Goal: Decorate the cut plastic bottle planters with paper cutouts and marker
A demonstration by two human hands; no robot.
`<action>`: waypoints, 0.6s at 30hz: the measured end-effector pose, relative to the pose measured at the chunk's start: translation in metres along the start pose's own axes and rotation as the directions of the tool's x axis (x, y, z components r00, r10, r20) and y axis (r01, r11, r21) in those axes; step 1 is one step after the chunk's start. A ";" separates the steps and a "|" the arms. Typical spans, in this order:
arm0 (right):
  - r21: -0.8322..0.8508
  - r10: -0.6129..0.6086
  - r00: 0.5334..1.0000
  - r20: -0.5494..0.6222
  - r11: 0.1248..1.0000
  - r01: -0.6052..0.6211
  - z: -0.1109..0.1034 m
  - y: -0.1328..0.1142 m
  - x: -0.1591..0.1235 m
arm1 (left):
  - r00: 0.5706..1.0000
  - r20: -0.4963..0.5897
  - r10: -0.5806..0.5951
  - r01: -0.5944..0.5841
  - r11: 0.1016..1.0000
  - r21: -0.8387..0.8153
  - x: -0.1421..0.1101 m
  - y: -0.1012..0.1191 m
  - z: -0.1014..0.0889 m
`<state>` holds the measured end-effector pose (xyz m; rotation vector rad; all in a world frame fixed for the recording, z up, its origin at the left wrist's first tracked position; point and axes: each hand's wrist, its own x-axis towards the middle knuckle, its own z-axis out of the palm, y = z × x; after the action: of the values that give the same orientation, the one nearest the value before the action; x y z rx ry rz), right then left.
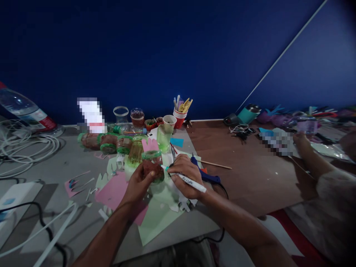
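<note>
My left hand [139, 181] is wrapped round a small clear plastic container [152, 160] with a brown inside and a green rim. A pink paper piece [150, 145] with finger-like points stands up behind its rim. In my right hand [187, 168] is a white acrylic marker [191, 182], its teal tip end turned left. That tip is at the container's right side; whether it touches cannot be made out. Below my hands lie a pale green paper sheet [155, 218] and a pink paper sheet [114, 193]. Similar brown and green containers [109, 142] lie in a row behind, to the left.
A blue glue gun [210, 177] and a wooden stick [217, 165] lie right of my hand. Behind stand a paper cup [169, 121] and red cups [180, 118] holding cutlery. Coiled white cables [41, 152] and a large bottle [30, 113] are left. Another person's arm [308, 154] reaches in from the right.
</note>
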<state>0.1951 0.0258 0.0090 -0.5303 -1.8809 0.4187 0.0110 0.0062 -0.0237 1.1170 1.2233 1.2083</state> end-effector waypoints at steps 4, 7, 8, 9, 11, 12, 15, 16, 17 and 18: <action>0.027 0.014 1.000 0.019 1.000 -0.014 0.002 0.000 -0.002 | 0.999 0.012 -0.035 0.035 0.999 -0.026 -0.001 0.004 0.001; 0.029 0.036 0.999 0.023 0.999 -0.037 0.003 0.001 -0.005 | 0.999 0.012 -0.050 0.051 0.999 -0.015 -0.002 0.006 0.001; 0.028 0.034 0.999 0.025 0.999 -0.035 0.004 0.001 -0.005 | 0.999 0.012 -0.045 0.045 0.999 -0.013 -0.002 0.006 0.000; 0.028 0.028 0.999 0.026 0.999 -0.029 0.004 0.001 -0.005 | 0.999 0.012 -0.037 0.037 0.999 -0.012 -0.002 0.005 0.000; 0.032 0.015 1.000 0.021 0.999 -0.015 0.004 0.001 -0.005 | 1.000 0.016 -0.020 0.020 1.000 -0.015 -0.001 0.004 -0.001; 0.033 0.008 1.000 0.014 0.999 -0.009 0.005 0.001 -0.005 | 1.000 0.024 -0.017 0.018 1.000 -0.019 -0.001 0.003 -0.001; 0.026 0.003 1.000 0.007 1.000 -0.004 0.006 0.002 -0.004 | 0.999 0.045 -0.027 0.028 0.999 -0.031 -0.001 0.004 0.000; 0.018 0.008 1.000 0.015 1.000 -0.008 0.007 0.002 -0.004 | 0.999 0.042 -0.033 0.035 0.999 -0.032 -0.001 0.004 0.001; 0.009 0.015 1.000 0.024 1.000 -0.015 0.007 0.002 -0.004 | 0.999 0.033 -0.038 0.039 0.999 -0.030 -0.001 0.005 0.001; 0.002 0.024 0.999 0.034 1.000 -0.024 0.008 0.002 -0.005 | 0.999 0.024 -0.038 0.039 0.999 -0.025 -0.002 0.005 0.001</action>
<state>0.1898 0.0250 0.0016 -0.5480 -1.9080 0.4484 0.0120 0.0049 -0.0182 1.0813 1.2037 1.1756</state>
